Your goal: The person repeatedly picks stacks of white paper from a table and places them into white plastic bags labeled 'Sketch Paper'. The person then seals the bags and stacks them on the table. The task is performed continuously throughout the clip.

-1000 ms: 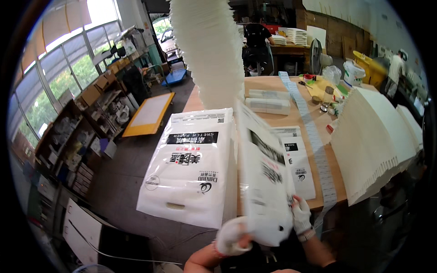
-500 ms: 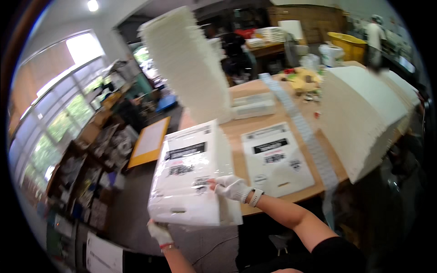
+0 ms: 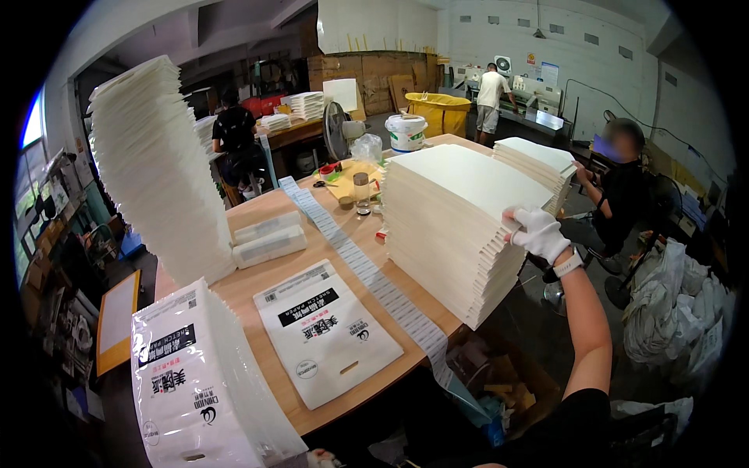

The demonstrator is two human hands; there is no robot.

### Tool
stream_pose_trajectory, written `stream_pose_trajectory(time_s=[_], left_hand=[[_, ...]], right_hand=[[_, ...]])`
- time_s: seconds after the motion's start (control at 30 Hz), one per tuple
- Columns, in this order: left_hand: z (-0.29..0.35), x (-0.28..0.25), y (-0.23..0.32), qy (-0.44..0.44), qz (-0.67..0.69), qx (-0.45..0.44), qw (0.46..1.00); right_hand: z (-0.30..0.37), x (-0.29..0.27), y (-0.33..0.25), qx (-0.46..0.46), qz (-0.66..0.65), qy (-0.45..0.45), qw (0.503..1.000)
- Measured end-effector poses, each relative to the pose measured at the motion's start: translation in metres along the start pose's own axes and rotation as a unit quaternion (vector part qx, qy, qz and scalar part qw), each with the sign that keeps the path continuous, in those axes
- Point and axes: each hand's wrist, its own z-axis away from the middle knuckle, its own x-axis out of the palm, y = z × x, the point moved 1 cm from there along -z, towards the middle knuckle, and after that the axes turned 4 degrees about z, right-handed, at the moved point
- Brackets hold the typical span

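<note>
My right hand (image 3: 540, 234), in a white fingerless glove, is at the near right corner of a tall stack of white paper (image 3: 456, 226). Its bent fingers pinch the paper edges near the top. Only a little of my left hand (image 3: 321, 459) shows at the lower edge, beside the foot of a pile of printed clear plastic bags (image 3: 175, 374); its grip is hidden. A single printed white bag (image 3: 328, 331) with a slot handle lies flat on the wooden table (image 3: 343, 402).
A tall leaning white stack (image 3: 160, 171) stands at the left, beside two wrapped rolls (image 3: 269, 240). A long label strip (image 3: 367, 269) crosses the table and hangs over its front. Behind are a glass jar (image 3: 362, 195) and bucket (image 3: 406, 134). A seated person (image 3: 620, 183) handles paper at right.
My right hand has left the bag pile and moved right to the paper stack. The view has swung right, and my left hand is now mostly out of the picture.
</note>
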Motion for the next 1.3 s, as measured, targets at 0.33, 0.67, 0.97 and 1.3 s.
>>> stream_pose_trajectory(time_s=[0.33, 0.67, 0.97, 1.3], left_hand=[[0.034, 0.266, 0.188, -0.548, -0.135, 0.220, 0.796], [0.082, 0.279, 0.299, -0.556, 0.140, -0.180, 0.800], [0.100, 0.240, 0.152, -0.243, -0.344, 0.589, 0.690], [-0.130, 0.169, 0.092, -0.154, -0.554, 0.310, 0.757]], right_hand=[[-0.020, -0.018, -0.002, -0.088, 0.011, 0.134, 0.987], [0.051, -0.077, -0.033, 0.009, -0.255, -0.088, 0.963], [0.191, 0.087, -0.199, 0.203, -0.595, 0.014, 0.777], [0.204, 0.115, -0.143, 0.206, -0.370, -0.062, 0.904]])
